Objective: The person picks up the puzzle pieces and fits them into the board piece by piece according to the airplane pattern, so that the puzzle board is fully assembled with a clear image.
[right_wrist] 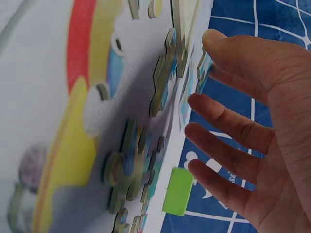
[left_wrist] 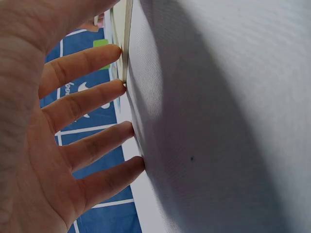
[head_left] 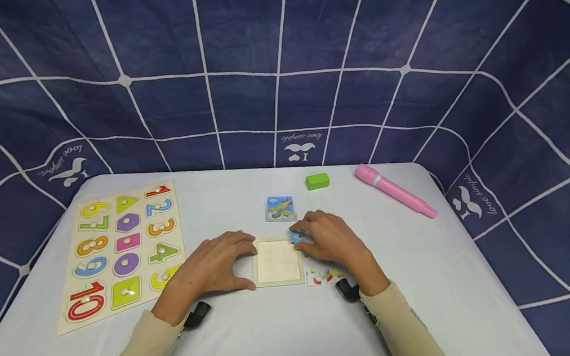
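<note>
A shallow wooden puzzle tray (head_left: 280, 284) with a bare inside lies in the middle of the white table. My left hand (head_left: 216, 266) rests at its left side, fingers spread and fairly straight, fingertips touching the rim. At the tray's upper right corner, my right hand (head_left: 333, 239) pinches a blue jigsaw piece (head_left: 297, 237) between thumb and forefinger. Several loose jigsaw pieces (right_wrist: 163, 80) lie beneath and beside that hand, partly hidden by it in the head view. Just behind the tray is a square airplane picture (head_left: 280, 208).
A number and shape puzzle board (head_left: 119, 255) lies on the left, close to my left wrist. Toward the back are a green block (head_left: 317, 181) and, farther right, a pink marker-shaped stick (head_left: 395, 191). Blue checked cloth (head_left: 248, 102) hangs behind the table (head_left: 258, 338).
</note>
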The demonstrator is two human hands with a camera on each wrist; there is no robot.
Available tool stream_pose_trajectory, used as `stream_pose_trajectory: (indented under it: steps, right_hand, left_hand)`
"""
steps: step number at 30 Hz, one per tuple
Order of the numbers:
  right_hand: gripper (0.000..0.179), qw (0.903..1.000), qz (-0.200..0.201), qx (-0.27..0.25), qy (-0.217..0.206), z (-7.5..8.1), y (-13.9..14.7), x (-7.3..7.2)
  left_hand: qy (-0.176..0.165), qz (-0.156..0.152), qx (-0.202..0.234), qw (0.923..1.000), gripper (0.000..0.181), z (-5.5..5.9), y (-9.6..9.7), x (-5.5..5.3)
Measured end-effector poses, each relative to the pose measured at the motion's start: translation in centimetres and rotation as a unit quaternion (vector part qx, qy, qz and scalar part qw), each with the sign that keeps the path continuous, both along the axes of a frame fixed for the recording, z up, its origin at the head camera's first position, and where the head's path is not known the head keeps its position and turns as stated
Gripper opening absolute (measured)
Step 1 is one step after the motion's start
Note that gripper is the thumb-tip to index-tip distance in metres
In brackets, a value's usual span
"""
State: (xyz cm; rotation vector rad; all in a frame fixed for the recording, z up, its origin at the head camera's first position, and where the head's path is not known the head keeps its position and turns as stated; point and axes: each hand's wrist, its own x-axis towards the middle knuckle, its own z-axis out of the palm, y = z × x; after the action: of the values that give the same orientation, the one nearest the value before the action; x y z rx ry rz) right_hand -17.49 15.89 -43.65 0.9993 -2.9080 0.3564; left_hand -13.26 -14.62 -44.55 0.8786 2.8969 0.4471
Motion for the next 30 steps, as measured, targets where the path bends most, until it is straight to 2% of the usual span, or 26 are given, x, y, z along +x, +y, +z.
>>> stream_pose_trajectory:
  steps: [16, 30]
  right_hand:
    - [0.04, 0.9997, 0.01, 0.014, 0.016, 0.2, -1.7, 0.5]
    - [0.037, 0.9996, 0.007, 0.024, 0.009, 0.0, -3.3, 0.8]
  left_hand:
    - [0.004, -0.003, 0.003, 1.0, 0.068, 0.0, -0.1, -0.1]
    - [-0.007, -0.002, 0.004, 1.0, 0.068, 0.0, -0.2, -0.2]
